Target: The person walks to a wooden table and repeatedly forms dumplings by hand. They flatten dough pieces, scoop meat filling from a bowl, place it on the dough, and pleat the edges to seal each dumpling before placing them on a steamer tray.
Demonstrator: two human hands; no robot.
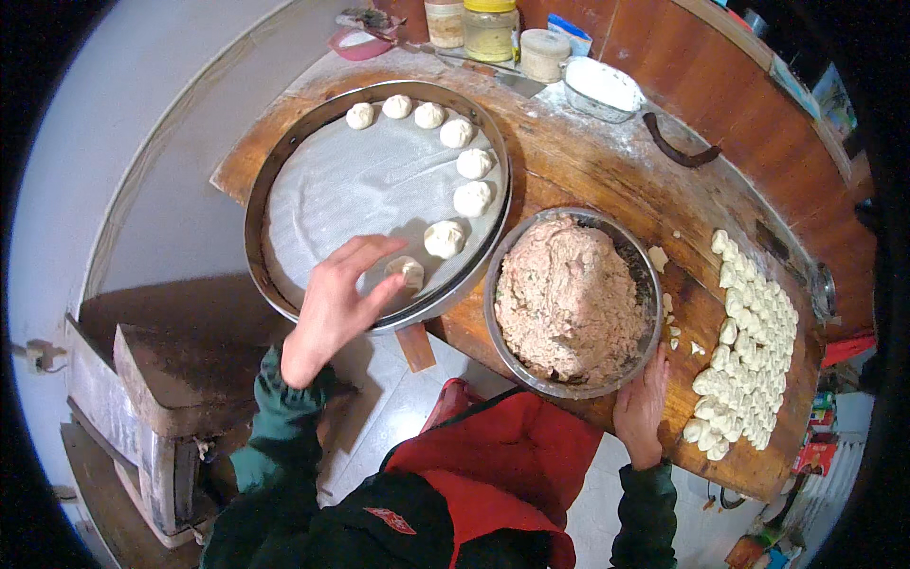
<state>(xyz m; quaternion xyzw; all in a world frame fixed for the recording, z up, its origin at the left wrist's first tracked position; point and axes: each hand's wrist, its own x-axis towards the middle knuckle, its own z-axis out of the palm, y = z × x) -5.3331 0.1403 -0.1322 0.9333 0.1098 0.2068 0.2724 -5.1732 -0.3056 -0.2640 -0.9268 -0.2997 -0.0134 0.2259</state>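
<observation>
My left hand [341, 299] is over the near edge of a large round steamer tray [257, 235], its thumb and fingers apart around a pleated dough bun [407, 273] that rests on the white liner cloth [355, 185]. Whether the fingers touch that bun is hard to tell. Several more filled buns [444, 240] form a curve along the tray's right and far sides. Beside the tray stands a metal bowl [498, 341] heaped with pinkish minced filling [569, 299]. My right hand [642, 405] lies against the bowl's lower right side, fingers extended, at the wooden board's near edge.
Many small dough pieces [746, 348] cover the board's right end, with dough scraps [658, 259] near the bowl. Along the back stand a yellow-lidded jar [490, 32], a glass dish of white flour [603, 89] and a dark curved object [679, 146]. A boxy appliance [163, 427] stands lower left.
</observation>
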